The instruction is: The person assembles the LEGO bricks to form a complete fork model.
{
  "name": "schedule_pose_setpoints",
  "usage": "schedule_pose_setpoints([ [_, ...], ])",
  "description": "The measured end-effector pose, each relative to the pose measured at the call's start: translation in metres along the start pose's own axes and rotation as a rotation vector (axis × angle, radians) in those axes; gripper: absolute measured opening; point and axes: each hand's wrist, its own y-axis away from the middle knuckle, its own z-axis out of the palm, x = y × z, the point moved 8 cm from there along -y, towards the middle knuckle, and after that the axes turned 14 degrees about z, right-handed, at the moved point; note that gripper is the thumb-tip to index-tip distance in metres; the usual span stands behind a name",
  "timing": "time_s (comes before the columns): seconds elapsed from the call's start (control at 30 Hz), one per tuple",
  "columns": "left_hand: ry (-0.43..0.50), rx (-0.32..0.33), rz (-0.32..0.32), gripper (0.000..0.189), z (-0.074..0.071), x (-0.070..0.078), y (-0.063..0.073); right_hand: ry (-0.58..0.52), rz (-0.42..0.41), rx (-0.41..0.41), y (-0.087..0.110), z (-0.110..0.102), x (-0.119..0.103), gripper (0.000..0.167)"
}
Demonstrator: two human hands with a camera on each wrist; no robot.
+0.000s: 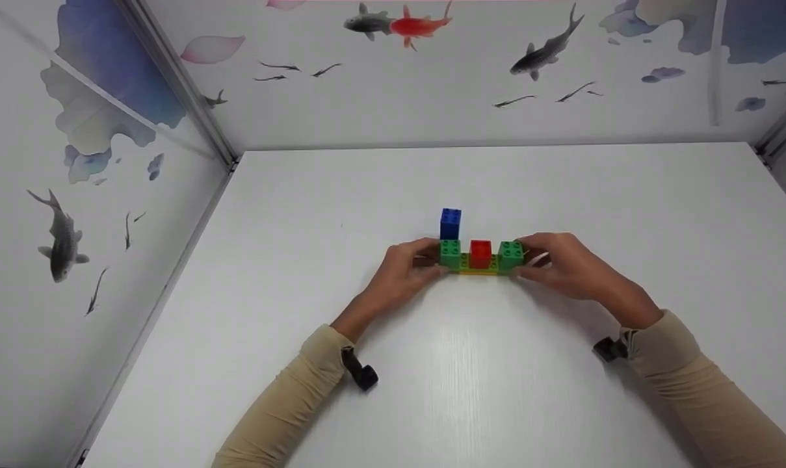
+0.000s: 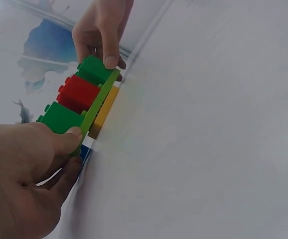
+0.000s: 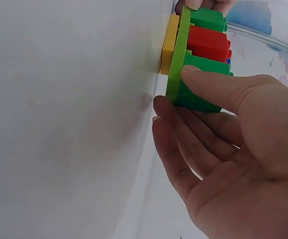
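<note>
A toy brick assembly stands on the table between the two hands. On its light green base bricks (image 3: 176, 69) sit a left green brick (image 1: 450, 253), a red brick (image 1: 480, 254) in the middle and a right green brick (image 1: 511, 255). Beneath the base lies a yellow brick (image 2: 104, 113). My left hand (image 1: 402, 272) pinches the left end, thumb in front and fingers behind. At the opposite end, my right hand (image 1: 567, 266) grips with its thumb on the right green brick. A blue brick (image 1: 450, 223) rises just behind the left green brick; whether they join is hidden.
The white table (image 1: 477, 390) spreads around the hands. Upright panels printed with fish border it at the back (image 1: 471, 117) and left (image 1: 15, 338). Each sleeve cuff carries a small black device, on the left (image 1: 365, 377) and on the right (image 1: 607, 350).
</note>
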Motion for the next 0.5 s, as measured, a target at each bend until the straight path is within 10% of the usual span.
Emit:
schedule_pose_setpoints([
  [0.5,0.03,0.0,-0.018,0.047,0.0006,-0.0033,-0.0002,0.024,0.034,-0.001,-0.002,0.0033,0.0025,0.043],
])
